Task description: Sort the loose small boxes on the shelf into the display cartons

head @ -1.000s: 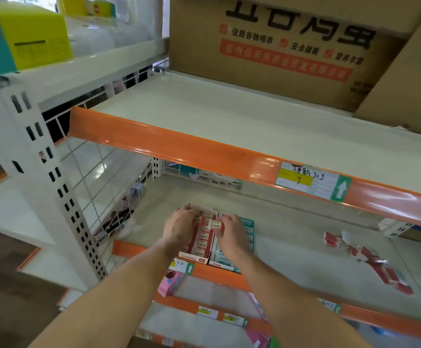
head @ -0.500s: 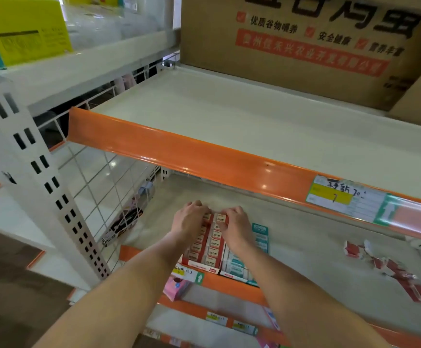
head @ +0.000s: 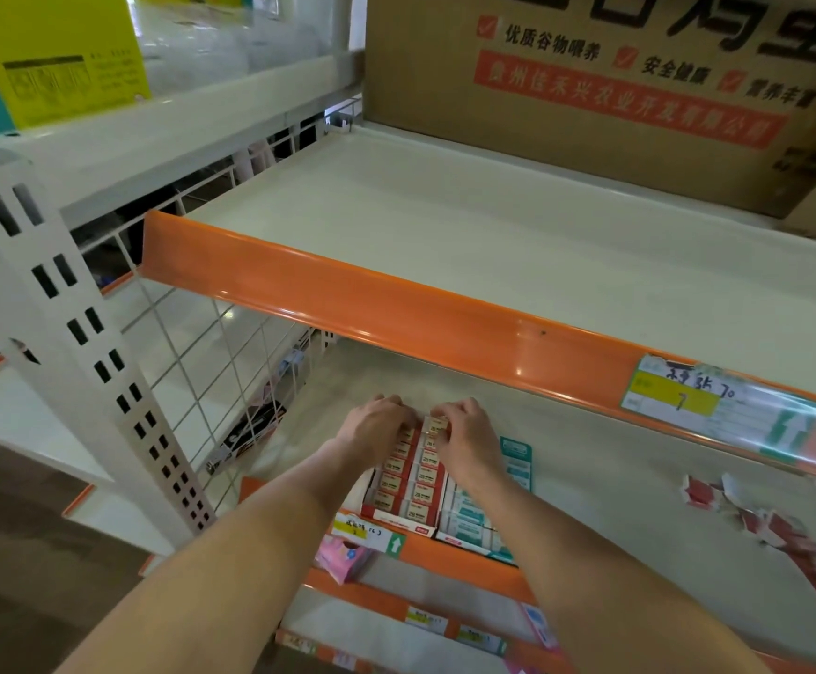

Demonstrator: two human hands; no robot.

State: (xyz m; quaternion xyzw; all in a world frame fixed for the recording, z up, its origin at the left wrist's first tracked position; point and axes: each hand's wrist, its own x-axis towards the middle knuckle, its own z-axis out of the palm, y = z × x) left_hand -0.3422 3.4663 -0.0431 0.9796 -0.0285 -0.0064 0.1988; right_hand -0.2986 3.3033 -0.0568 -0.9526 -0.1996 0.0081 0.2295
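Observation:
A red display carton [head: 398,519] full of small red-and-white boxes [head: 427,493] sits at the front of the middle shelf. A teal display carton [head: 517,467] with teal boxes stands against its right side. My left hand [head: 376,425] and my right hand [head: 466,437] both rest on the far rows of the red carton, fingers curled onto the small boxes there. Whether a single box is pinched is hidden by the fingers. A scatter of loose red boxes [head: 780,532] lies on the same shelf at the far right.
An orange-edged upper shelf [head: 396,304] overhangs the work area, with a large brown cardboard case [head: 615,90] at its back. A wire mesh side panel [head: 211,362] and white upright post [head: 70,342] stand on the left. Pink packets [head: 342,557] sit on the shelf below.
Both hands have slid a little toward the back of the red carton and drawn closer together. The view has tilted, so the shelf looks lower and nearer.

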